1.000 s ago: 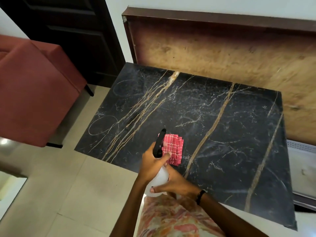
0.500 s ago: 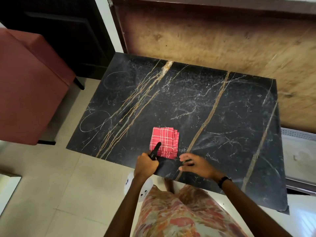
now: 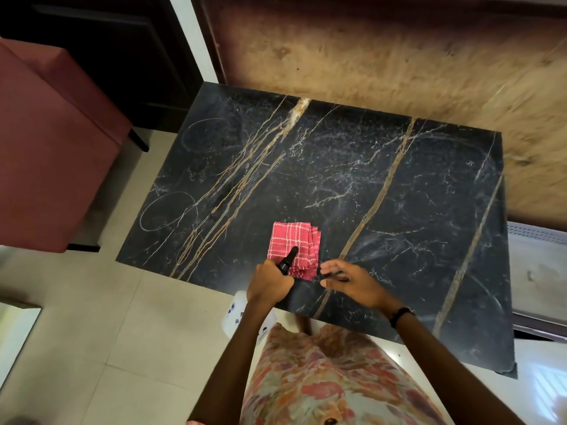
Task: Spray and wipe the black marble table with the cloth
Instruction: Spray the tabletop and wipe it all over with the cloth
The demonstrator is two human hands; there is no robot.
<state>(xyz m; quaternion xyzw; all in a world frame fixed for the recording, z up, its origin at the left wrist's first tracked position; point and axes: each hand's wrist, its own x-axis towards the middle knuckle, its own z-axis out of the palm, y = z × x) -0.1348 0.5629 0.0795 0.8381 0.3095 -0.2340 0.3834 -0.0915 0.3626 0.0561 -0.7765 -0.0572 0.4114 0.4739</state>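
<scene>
The black marble table (image 3: pixel 383 185) with gold veins fills the middle of the head view. A folded red checked cloth (image 3: pixel 293 245) lies near its front edge. My left hand (image 3: pixel 268 282) grips a spray bottle (image 3: pixel 287 260) by its black head, whose nozzle points over the cloth; the white body (image 3: pixel 236 311) hangs below the table edge. My right hand (image 3: pixel 349 280) hovers just right of the cloth, fingers spread, holding nothing.
A red upholstered chair (image 3: pixel 52 161) stands to the left on the tiled floor (image 3: pixel 107 332). A brown board (image 3: pixel 383 53) leans behind the table. A white unit (image 3: pixel 540 268) sits at the right. A dark door (image 3: pixel 101 50) is at the back left.
My right hand has come off the bottle and moved out over the table beside the cloth. My left hand lowered the bottle toward the table's front edge.
</scene>
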